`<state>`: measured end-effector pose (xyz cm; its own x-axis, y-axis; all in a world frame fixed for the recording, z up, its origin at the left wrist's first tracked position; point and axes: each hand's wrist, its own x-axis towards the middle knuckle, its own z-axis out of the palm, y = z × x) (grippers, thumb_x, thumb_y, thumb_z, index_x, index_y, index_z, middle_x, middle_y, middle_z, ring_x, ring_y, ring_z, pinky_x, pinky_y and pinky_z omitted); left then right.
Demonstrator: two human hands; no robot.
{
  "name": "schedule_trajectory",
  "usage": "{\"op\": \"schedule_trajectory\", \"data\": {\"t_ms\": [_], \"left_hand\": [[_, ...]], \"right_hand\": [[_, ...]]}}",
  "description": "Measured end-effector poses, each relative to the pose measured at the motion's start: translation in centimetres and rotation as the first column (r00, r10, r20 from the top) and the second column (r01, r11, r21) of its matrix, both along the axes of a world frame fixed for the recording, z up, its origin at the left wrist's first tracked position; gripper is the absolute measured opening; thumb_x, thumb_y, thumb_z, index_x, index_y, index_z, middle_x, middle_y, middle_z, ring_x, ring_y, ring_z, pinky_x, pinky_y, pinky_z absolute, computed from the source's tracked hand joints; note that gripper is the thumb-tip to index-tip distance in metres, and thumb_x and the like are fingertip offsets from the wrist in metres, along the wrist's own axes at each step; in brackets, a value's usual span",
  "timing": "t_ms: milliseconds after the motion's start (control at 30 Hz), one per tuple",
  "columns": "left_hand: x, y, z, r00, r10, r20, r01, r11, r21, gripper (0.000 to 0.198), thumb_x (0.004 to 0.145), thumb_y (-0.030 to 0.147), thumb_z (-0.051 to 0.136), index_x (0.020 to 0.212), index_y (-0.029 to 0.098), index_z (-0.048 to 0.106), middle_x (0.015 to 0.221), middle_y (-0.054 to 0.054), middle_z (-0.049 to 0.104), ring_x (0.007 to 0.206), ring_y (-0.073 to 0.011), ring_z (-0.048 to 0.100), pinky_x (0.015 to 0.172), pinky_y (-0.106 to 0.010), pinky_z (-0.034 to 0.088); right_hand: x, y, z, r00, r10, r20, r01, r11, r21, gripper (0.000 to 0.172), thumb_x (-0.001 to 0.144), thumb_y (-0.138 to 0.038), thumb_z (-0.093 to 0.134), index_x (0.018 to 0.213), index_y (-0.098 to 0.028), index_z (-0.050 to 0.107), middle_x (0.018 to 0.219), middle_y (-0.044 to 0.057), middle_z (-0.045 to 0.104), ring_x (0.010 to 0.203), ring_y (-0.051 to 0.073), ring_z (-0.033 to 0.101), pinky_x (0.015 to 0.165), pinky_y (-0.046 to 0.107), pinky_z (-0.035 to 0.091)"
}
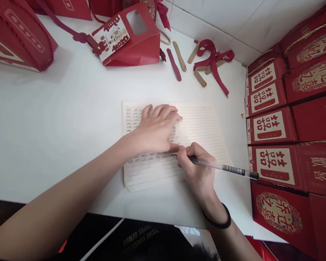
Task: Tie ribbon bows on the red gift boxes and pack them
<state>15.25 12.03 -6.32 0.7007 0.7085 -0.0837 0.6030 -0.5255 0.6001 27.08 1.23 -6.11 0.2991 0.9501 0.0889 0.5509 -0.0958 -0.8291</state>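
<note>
An open lined notebook (pixel 198 127) lies on the white table, its left page filled with rows of handwritten numbers down to the lower part. Across that page my left hand (pixel 159 128) rests flat with fingers spread, covering part of the writing. My right hand (pixel 197 166) grips a clear pen with a black end (pixel 225 168). The pen's tip touches the left page near its right side, at the end of the lowest written row, close to my left thumb. A black band circles my right wrist.
Stacked red gift boxes (pixel 271 127) line the right side of the table. A red box with a window (pixel 141 40) and a red bag (pixel 21 36) stand at the back left. Red ribbon (pixel 213 61) and several short straps (pixel 179 56) lie near the tiled wall (pixel 206 18).
</note>
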Motion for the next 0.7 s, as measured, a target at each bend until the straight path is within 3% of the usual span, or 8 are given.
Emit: {"op": "schedule_trajectory", "data": {"t_ms": [700], "left_hand": [[0.07, -0.05, 0.10, 0.999, 0.014, 0.029, -0.013, 1.000, -0.013, 0.062, 0.061, 0.044, 0.065, 0.117, 0.025, 0.046, 0.132, -0.006, 0.037, 0.131, -0.0369, 0.022, 0.109, -0.059, 0.000]], "right_hand": [[0.05, -0.25, -0.12, 0.999, 0.033, 0.030, -0.034, 0.999, 0.032, 0.035, 0.079, -0.018, 0.050, 0.053, -0.020, 0.027, 0.045, -0.007, 0.030, 0.042, 0.006, 0.028, 0.042, 0.020, 0.024]]}}
